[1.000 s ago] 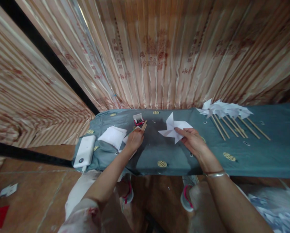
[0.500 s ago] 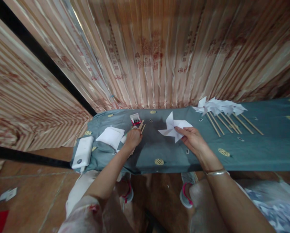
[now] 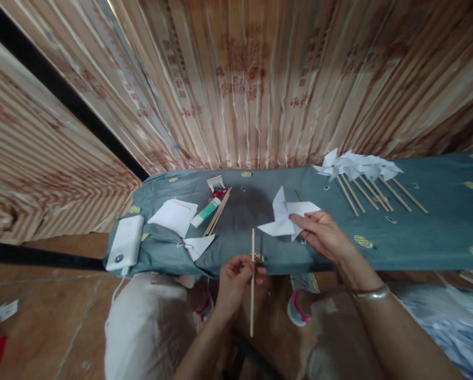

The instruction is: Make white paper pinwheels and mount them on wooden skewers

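My left hand (image 3: 238,278) is closed around a thin wooden stick (image 3: 253,306), held upright in the picture at the table's front edge. In my right hand (image 3: 319,232) is a white paper pinwheel (image 3: 281,224), pinched near its centre between thumb and fingers. The stick and the pinwheel are apart. Left of them lie several loose wooden sticks (image 3: 219,211), a green and white glue tube (image 3: 205,212) and a small red box (image 3: 216,186) with dark bits inside. A pair of scissors (image 3: 184,245) lies by a folded piece of white paper (image 3: 201,246).
A stack of white paper (image 3: 173,216) and a white power bank (image 3: 125,243) with a cable lie on the left of the cloth-covered table (image 3: 323,258). Several pinwheels on sticks (image 3: 351,166) lie at the back right. A curtain (image 3: 236,105) hangs behind.
My left hand has drawn one stick from the bunch and brought it right and toward me. The remaining sticks and the glue tube are now uncovered. My right hand still holds the pinwheel.
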Tool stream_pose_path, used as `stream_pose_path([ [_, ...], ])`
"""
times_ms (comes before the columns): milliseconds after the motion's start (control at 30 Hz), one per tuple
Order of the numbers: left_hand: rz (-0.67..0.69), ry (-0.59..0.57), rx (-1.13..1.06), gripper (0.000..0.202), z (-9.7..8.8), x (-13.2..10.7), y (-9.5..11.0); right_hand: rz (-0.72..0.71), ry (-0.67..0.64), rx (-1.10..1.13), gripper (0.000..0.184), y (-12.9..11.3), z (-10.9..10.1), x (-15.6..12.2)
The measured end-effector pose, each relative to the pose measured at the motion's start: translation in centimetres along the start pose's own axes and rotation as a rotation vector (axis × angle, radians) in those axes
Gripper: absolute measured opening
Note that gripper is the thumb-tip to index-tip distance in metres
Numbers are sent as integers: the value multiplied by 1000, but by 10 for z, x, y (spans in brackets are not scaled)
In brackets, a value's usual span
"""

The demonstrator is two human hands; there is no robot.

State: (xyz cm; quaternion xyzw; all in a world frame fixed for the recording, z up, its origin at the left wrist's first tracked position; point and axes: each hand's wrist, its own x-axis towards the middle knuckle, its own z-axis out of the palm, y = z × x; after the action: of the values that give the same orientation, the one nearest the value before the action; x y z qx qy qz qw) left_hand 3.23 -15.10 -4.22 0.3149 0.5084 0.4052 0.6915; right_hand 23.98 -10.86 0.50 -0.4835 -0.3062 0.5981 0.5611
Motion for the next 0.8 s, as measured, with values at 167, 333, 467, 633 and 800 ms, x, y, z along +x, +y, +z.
stream_pose_path([
  [167, -173, 102, -283, 48, -9, -12, -41, 183, -190, -230, 30, 18, 2, -21],
  [333, -273, 134, -392, 40, -14, -3, -53, 237, -369, -375, 30, 37, 15, -38],
  [467, -337, 178, -369, 37, -14, 2, -54, 108, -364, -661, 23, 52, 21, -42],
  [633, -388, 217, -331, 30, -17, 10, -61, -206, -352, -987, 13, 61, 21, -41],
  [800, -418, 195, -270, 18, -24, 14, -69, -507, -350, -1056, 17, 64, 22, -31],
])
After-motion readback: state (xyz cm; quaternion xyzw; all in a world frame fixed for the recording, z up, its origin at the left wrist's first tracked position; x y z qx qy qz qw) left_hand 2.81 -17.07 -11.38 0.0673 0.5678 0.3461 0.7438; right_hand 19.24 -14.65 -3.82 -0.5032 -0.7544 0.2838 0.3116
